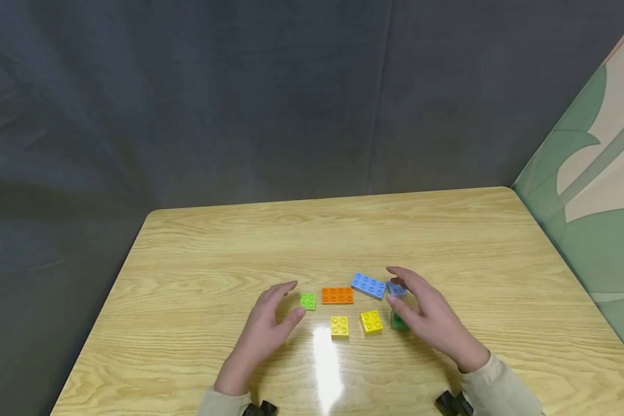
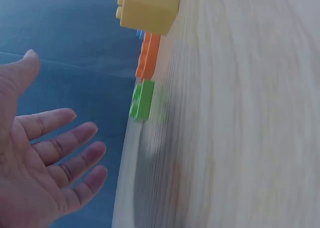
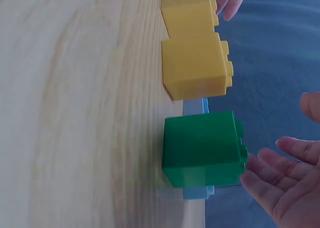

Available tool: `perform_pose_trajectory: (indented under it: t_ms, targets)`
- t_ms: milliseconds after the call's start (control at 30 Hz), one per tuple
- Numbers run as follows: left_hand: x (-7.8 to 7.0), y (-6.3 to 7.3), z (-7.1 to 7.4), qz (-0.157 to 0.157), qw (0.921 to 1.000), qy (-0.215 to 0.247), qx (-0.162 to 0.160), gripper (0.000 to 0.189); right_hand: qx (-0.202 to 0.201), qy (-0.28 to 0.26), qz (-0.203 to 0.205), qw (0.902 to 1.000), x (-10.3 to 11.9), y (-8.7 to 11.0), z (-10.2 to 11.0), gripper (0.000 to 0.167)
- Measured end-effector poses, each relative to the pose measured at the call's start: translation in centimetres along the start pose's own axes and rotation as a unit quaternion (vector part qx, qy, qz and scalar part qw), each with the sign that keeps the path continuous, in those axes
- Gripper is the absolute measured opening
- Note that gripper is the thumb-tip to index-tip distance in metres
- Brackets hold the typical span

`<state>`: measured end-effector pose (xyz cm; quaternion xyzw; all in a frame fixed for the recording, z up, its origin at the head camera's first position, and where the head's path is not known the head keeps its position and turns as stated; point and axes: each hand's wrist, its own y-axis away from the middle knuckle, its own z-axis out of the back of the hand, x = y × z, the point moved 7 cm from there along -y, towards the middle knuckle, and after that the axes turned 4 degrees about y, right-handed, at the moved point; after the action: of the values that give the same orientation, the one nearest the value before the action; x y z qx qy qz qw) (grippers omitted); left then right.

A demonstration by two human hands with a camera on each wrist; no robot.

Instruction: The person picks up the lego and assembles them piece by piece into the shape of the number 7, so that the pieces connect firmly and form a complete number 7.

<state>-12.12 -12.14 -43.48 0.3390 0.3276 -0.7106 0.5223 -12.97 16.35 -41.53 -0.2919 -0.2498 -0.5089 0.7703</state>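
My left hand [image 1: 267, 318] hovers with fingers spread beside a small light-green toy brick [image 1: 308, 301]; the left wrist view shows its palm bare. On the other side my right hand [image 1: 429, 315] is held over a dark green brick [image 1: 398, 322] and a small blue brick [image 1: 397, 289], partly covering both, its fingers loosely spread and holding nothing. Between the hands lie an orange brick [image 1: 337, 296], a long blue brick [image 1: 368, 286] turned at a slant, and two yellow bricks, the left one [image 1: 340, 327] and the right one [image 1: 371, 322]. All sit studs up.
The bricks lie on a light wooden table [image 1: 213, 248] with rounded far corners. A dark cloth [image 1: 265, 104] hangs behind it and along the left. At the right stands a green and beige patterned panel [image 1: 603, 231].
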Motion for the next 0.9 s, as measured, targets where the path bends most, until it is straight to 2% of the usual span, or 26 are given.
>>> perform_pose_trajectory:
  t_ms: [133,333,600,900]
  targets:
    - [-0.3,-0.2,-0.8,-0.006,0.999,0.033,0.028,0.059,0.016,-0.027,-0.001,0.9995,0.1,-0.1,-0.5,0.049]
    - [-0.4,-0.5,-2.2,-0.011,0.996,0.061,0.065,0.063,0.029,-0.013,0.021,0.9993,0.4,-0.1,-1.1,0.053]
    - [-0.5,-0.3,-3.7,-0.022,0.995,0.048,0.085,0.065,0.056,-0.008,0.023,0.9981,0.5,0.1,-1.9,0.066]
    - [-0.8,-0.5,-4.7,-0.026,0.9944,0.044,0.093,0.055,0.065,0.026,0.033,0.997,0.5,-0.2,-2.6,0.063]
